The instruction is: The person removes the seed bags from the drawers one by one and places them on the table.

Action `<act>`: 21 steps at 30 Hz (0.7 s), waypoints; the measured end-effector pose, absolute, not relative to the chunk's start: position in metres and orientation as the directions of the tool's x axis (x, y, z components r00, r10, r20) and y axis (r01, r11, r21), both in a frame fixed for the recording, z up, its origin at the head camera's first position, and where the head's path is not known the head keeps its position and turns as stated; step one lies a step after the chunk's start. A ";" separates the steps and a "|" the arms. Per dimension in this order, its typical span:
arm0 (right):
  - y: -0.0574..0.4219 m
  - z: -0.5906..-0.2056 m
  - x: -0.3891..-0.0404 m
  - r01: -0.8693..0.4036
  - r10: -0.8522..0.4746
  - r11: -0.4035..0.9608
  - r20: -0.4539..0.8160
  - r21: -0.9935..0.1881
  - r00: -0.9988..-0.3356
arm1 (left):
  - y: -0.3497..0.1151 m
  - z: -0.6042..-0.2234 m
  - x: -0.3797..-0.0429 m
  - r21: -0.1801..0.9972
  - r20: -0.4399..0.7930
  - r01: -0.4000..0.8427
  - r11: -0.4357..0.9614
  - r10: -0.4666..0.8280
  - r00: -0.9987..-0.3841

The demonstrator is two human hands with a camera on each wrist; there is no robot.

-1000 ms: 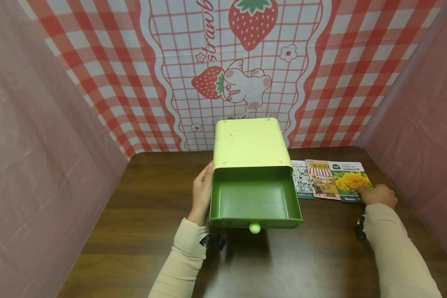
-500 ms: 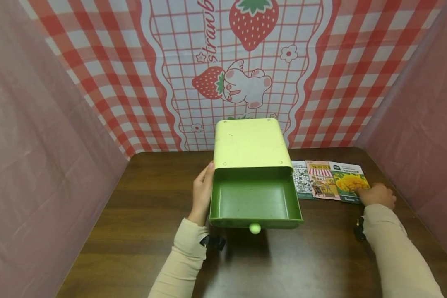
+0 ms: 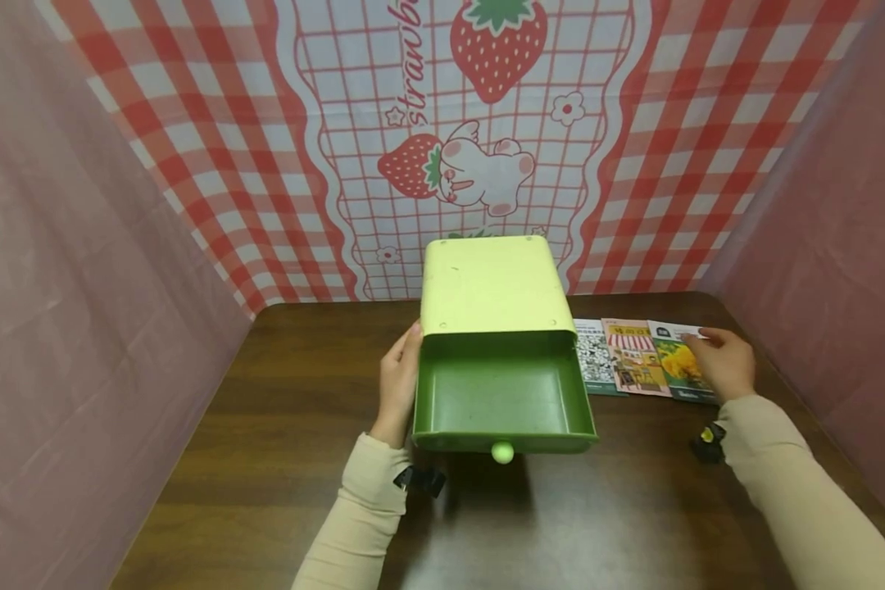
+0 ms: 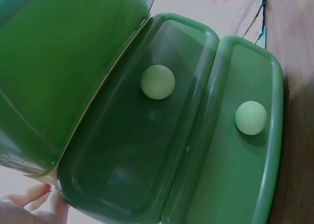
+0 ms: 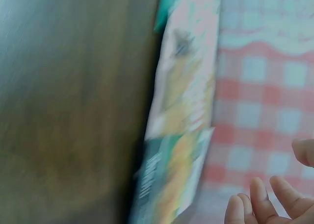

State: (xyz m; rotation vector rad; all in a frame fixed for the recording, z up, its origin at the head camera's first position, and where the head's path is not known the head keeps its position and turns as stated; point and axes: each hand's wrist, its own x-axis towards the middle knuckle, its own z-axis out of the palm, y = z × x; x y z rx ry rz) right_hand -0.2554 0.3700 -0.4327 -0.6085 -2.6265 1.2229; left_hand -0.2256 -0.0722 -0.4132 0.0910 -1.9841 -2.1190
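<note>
Pale-yellow, round-cornered cabinet (image 3: pixel 497 287) is touched along its side by the left hand (image 3: pixel 401 370); whether hidden fingers are curled cannot be told. Glossy green drawer (image 3: pixel 546 442) with ball knob is pulled out, just right of that hand. Right hand (image 3: pixel 726 366): fingers loosely parted, nothing seen held. Partly covered by it, a yellow-flower printed packet (image 3: pixel 678 360); then, toward the left hand, a pink shopfront packet (image 3: pixel 637 360) and a white-flower packet (image 3: pixel 596 356). Risk, as judged: neighbours could be dragged by apparent overlap; cabinet could be tipped by pressure on the drawer. Against half a second ago: right hand is shifted from yellow-flower packet's lower corner toward its upper edge; left hand, cabinet little changed.
</note>
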 end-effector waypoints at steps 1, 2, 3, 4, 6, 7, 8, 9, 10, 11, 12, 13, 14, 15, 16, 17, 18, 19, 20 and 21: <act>0.365 -0.428 -0.254 0.261 0.419 0.577 0.007 -0.773 -0.908 | -0.073 -0.414 -0.226 0.990 0.116 0.131 -0.054 -0.212 -0.970; 0.359 -0.423 -0.252 0.237 0.399 0.575 0.016 -0.783 -0.917 | -0.073 -0.414 -0.225 0.990 0.119 0.134 -0.055 -0.210 -0.970; 0.354 -0.418 -0.250 0.213 0.377 0.578 0.026 -0.787 -0.926 | -0.073 -0.414 -0.225 0.989 0.123 0.137 -0.054 -0.208 -0.970; 0.348 -0.413 -0.248 0.186 0.354 0.582 0.041 -0.791 -0.934 | -0.074 -0.414 -0.225 0.989 0.126 0.140 -0.053 -0.204 -0.971; 0.336 -0.403 -0.242 0.134 0.312 0.590 0.071 -0.796 -0.947 | -0.074 -0.414 -0.225 0.988 0.131 0.144 -0.054 -0.200 -0.971; 0.330 -0.397 -0.239 0.111 0.291 0.591 0.082 -0.799 -0.953 | -0.074 -0.414 -0.225 0.988 0.131 0.145 -0.056 -0.199 -0.971; 0.324 -0.391 -0.235 0.090 0.271 0.593 0.093 -0.800 -0.958 | -0.074 -0.414 -0.225 0.988 0.130 0.144 -0.058 -0.200 -0.971; 0.317 -0.385 -0.231 0.065 0.253 0.591 0.108 -0.804 -0.961 | -0.074 -0.413 -0.225 0.988 0.129 0.144 -0.061 -0.200 -0.971; 0.311 -0.380 -0.227 0.037 0.236 0.583 0.126 -0.812 -0.963 | -0.074 -0.413 -0.225 0.988 0.128 0.143 -0.065 -0.199 -0.972; 0.304 -0.375 -0.223 0.011 0.220 0.575 0.142 -0.818 -0.965 | -0.074 -0.413 -0.225 0.988 0.126 0.142 -0.068 -0.200 -0.972; 0.298 -0.371 -0.219 -0.016 0.204 0.567 0.159 -0.824 -0.966 | -0.074 -0.413 -0.225 0.988 0.125 0.141 -0.071 -0.199 -0.972; 0.291 -0.367 -0.214 -0.047 0.187 0.559 0.181 -0.828 -0.966 | -0.074 -0.413 -0.225 0.987 0.125 0.141 -0.073 -0.196 -0.973; 0.284 -0.363 -0.210 -0.081 0.167 0.555 0.206 -0.828 -0.964 | -0.074 -0.413 -0.224 0.987 0.125 0.141 -0.072 -0.193 -0.973; 0.278 -0.359 -0.205 -0.117 0.148 0.551 0.235 -0.826 -0.961 | -0.074 -0.413 -0.224 0.987 0.127 0.142 -0.070 -0.189 -0.974; 0.272 -0.356 -0.201 -0.152 0.127 0.550 0.263 -0.821 -0.956 | -0.075 -0.413 -0.224 0.988 0.126 0.141 -0.069 -0.188 -0.974; 0.266 -0.352 -0.196 -0.188 0.108 0.549 0.292 -0.814 -0.950 | -0.075 -0.413 -0.224 0.988 0.125 0.140 -0.068 -0.185 -0.975; 0.260 -0.349 -0.191 -0.224 0.089 0.549 0.323 -0.805 -0.942 | -0.075 -0.413 -0.223 0.988 0.124 0.138 -0.068 -0.183 -0.975; 0.254 -0.345 -0.186 -0.259 0.071 0.546 0.352 -0.797 -0.933 | -0.075 -0.413 -0.223 0.988 0.123 0.137 -0.068 -0.181 -0.976; 0.248 -0.342 -0.180 -0.290 0.053 0.541 0.376 -0.789 -0.925 | -0.075 -0.413 -0.223 0.989 0.119 0.133 -0.068 -0.181 -0.976; 0.243 -0.339 -0.175 -0.316 0.037 0.538 0.397 -0.782 -0.917 | -0.075 -0.413 -0.223 0.989 0.116 0.130 -0.070 -0.182 -0.977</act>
